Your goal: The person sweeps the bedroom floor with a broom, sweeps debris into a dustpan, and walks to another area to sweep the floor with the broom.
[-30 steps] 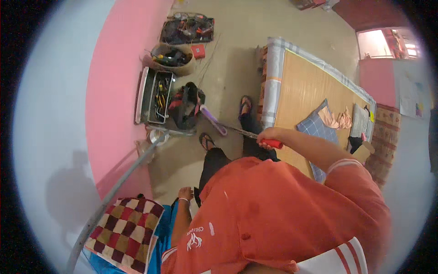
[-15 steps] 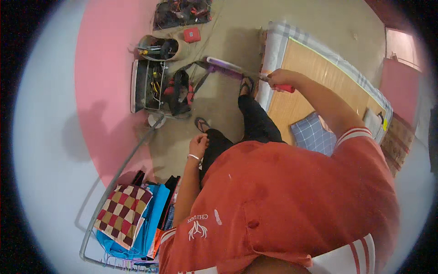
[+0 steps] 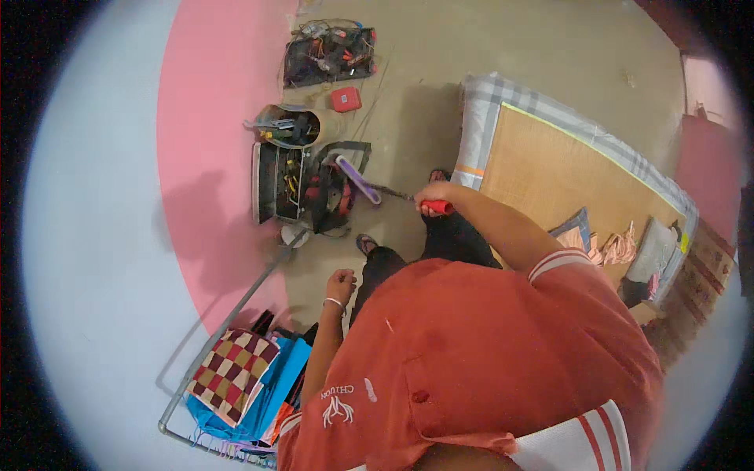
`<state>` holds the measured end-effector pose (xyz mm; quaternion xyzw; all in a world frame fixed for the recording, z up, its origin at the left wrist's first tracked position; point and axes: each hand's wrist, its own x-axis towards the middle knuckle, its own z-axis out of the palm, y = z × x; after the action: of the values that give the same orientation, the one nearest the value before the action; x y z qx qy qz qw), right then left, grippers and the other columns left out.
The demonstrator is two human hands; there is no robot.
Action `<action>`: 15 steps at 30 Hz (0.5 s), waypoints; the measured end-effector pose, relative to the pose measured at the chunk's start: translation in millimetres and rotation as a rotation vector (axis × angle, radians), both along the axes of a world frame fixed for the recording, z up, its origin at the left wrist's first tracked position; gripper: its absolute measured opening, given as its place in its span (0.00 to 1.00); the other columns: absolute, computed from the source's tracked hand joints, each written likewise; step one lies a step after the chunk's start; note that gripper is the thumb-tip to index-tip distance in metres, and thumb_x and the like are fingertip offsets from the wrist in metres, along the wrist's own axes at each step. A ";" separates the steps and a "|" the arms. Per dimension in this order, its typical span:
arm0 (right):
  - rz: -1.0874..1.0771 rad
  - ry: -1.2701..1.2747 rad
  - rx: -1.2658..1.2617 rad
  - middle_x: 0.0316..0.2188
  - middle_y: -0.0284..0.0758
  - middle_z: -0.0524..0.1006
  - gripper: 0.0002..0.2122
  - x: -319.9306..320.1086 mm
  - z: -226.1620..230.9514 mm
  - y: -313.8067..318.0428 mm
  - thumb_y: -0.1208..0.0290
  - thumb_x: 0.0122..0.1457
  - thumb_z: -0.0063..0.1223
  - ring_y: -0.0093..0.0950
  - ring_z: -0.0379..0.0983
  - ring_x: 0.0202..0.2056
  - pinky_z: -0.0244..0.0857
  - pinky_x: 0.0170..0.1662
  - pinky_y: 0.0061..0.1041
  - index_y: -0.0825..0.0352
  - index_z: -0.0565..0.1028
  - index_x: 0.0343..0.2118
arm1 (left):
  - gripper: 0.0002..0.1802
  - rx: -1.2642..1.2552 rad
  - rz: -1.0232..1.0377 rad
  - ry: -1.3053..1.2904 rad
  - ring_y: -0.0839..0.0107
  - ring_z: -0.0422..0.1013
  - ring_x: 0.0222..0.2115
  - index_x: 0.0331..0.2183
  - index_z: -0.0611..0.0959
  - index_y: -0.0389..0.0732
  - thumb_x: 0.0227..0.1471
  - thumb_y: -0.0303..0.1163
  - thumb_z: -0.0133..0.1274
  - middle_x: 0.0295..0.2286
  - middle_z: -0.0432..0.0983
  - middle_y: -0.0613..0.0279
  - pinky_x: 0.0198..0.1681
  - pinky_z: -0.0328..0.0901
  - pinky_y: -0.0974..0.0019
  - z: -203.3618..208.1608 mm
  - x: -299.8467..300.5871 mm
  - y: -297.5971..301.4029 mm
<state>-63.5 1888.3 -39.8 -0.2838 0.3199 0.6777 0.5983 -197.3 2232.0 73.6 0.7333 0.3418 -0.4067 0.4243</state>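
My right hand [image 3: 434, 196] is shut on the red handle of a paint roller [image 3: 359, 180], held out in front of me; its purple roller head hangs over the open tool bag [image 3: 323, 196] on the floor. My left hand [image 3: 340, 282] hangs loosely at my side, fingers curled, holding nothing, a bangle at the wrist. I stand in an orange shirt, with my feet in sandals visible below.
An open metal toolbox [image 3: 273, 184], a round bucket of tools [image 3: 289, 125], a small red box [image 3: 345, 99] and a black bag [image 3: 326, 55] lie along the pink wall. A mattress with a woven mat [image 3: 550, 169] lies to the right. A metal rack with checked cloth [image 3: 232, 373] stands at lower left.
The roller swung up and leftward, then came down so its head now sits lower over the tool bag. My left hand stayed at my side.
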 end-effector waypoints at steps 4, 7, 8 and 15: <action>0.080 -0.377 -0.237 0.11 0.30 0.65 0.05 5.6 7.0 -35.9 0.73 0.46 0.44 0.19 0.62 0.12 0.58 0.13 0.16 0.68 0.66 0.19 | 0.09 -0.027 0.026 -0.013 0.75 0.67 0.20 0.31 0.74 0.37 0.46 0.30 0.45 0.22 0.71 0.60 0.22 0.62 0.74 7.7 5.3 -10.8; 0.114 -0.368 -0.129 0.12 0.31 0.65 0.04 5.4 49.5 -84.8 0.74 0.45 0.44 0.20 0.62 0.11 0.58 0.12 0.18 0.69 0.66 0.20 | 0.09 -0.074 0.137 -0.001 0.76 0.67 0.20 0.30 0.74 0.36 0.45 0.30 0.45 0.22 0.71 0.60 0.23 0.62 0.74 17.4 16.1 -33.6; 0.119 -0.369 -0.125 0.12 0.31 0.65 0.04 -0.6 63.1 -93.1 0.74 0.45 0.44 0.20 0.62 0.11 0.58 0.12 0.18 0.69 0.66 0.20 | 0.09 -0.033 -0.013 -0.051 0.76 0.67 0.21 0.30 0.75 0.36 0.45 0.30 0.46 0.23 0.72 0.60 0.24 0.63 0.74 20.7 23.6 -41.1; 0.090 -0.485 -0.207 0.12 0.30 0.65 0.03 52.3 41.3 -101.9 0.75 0.43 0.45 0.18 0.60 0.11 0.56 0.11 0.15 0.69 0.67 0.21 | 0.10 0.096 -0.406 -0.221 0.76 0.68 0.24 0.30 0.75 0.36 0.45 0.31 0.47 0.23 0.74 0.63 0.29 0.63 0.73 29.4 65.4 -71.4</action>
<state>-11.2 1786.4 1.4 -0.5116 0.2218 0.5795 0.5943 -132.0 2160.6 103.0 0.8464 0.1578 -0.3841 0.3333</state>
